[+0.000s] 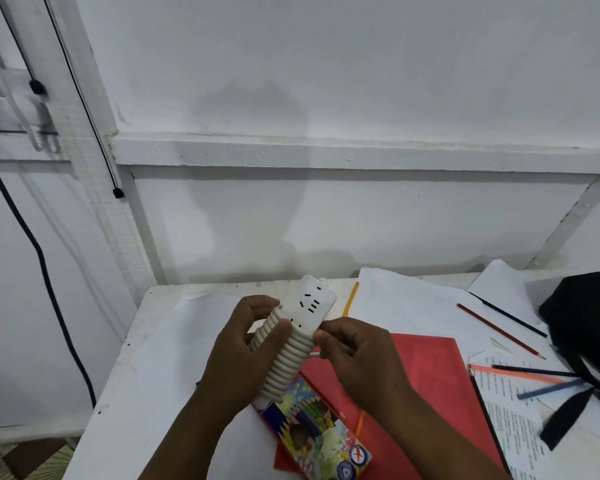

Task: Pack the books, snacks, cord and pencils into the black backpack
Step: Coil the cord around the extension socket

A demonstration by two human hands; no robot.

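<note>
Head view shows the left hand (248,344) gripping a white plastic power strip (312,306) wound with its cream cord (284,358), held above the white table (136,358), while the right hand (354,355) pinches the cord's loose end. Beneath, at 6 o'clock, a colourful cardboard pencil box (323,434) lies on a red paper folder (426,368). At 3 o'clock, loose coloured pencils (499,329) on white sheets lie before the black fabric backpack (586,327).

Even, soft indoor light, bright white wall (326,81) slightly washed out, faint head-shaped shadow on wall centre, soft shadows under hands on table (146,358), wide-angle bending at edges, left side smeared and blurry, backpack strap (561,420) motion-blurred
</note>
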